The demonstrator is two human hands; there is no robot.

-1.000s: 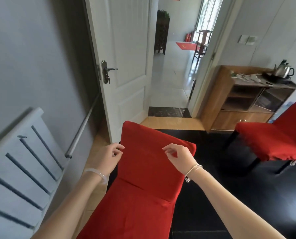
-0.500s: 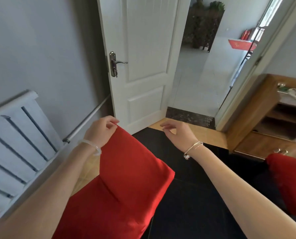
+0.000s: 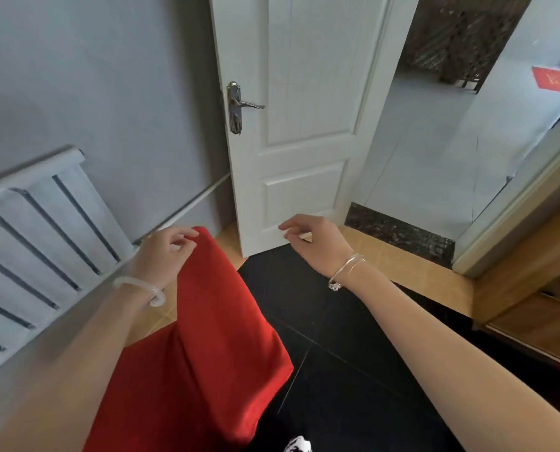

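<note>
Hands apart: the left hand (image 3: pixel 162 256) pinches the top corner of a red-covered chair (image 3: pixel 213 337) between thumb and fingertips, while the right hand (image 3: pixel 317 244) hangs in the air well to the right, fingers loosely curled around nothing. The chair sits low and left of centre, its back towards the person, with its held corner near a white radiator (image 3: pixel 44 243) on the grey wall and the thin pipe (image 3: pixel 193 202) running along it. An open white door (image 3: pixel 304 109) stands just beyond, and dark floor tiles (image 3: pixel 353 370) spread out to the right. The main risk, as I judge it, is that light one-handed hold. It seems to catch mostly loose fabric, so a pull could slide or wrinkle the cover rather than move the frame. With one corner held and the other side unsupported, the chair could also twist and knock the radiator, the pipe or the edge of the door. The toe of a shoe (image 3: pixel 298 446) shows near the chair's lower edge, so a leg could land on that foot. Whether the legs are all on the floor cannot be told.
</note>
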